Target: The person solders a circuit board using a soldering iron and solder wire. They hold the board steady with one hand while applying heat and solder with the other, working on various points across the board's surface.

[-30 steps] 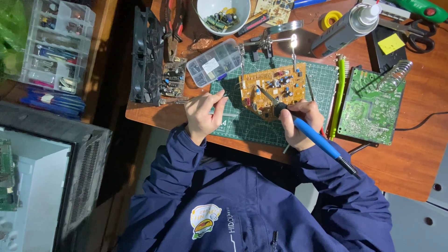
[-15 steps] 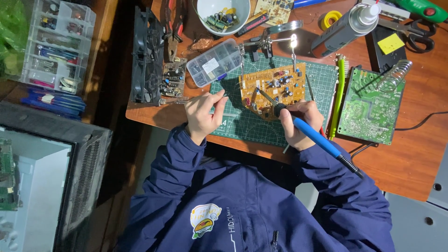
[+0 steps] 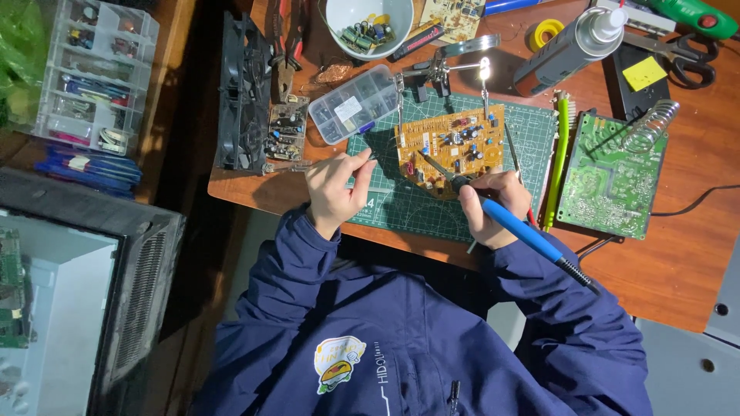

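The right hand (image 3: 493, 208) is closed around a blue-handled soldering iron (image 3: 509, 223), its tip touching the orange circuit board (image 3: 455, 142) — this board sits on the green cutting mat (image 3: 393, 208) near the middle of the worktop (image 3: 671, 254). The left hand (image 3: 335, 185) rests just left of the board with fingers pinched together on a thin wire (image 3: 370, 158) — too fine to make out clearly. A green circuit board (image 3: 609, 177) lies to the right, a clear parts box (image 3: 354, 104) to the upper left.
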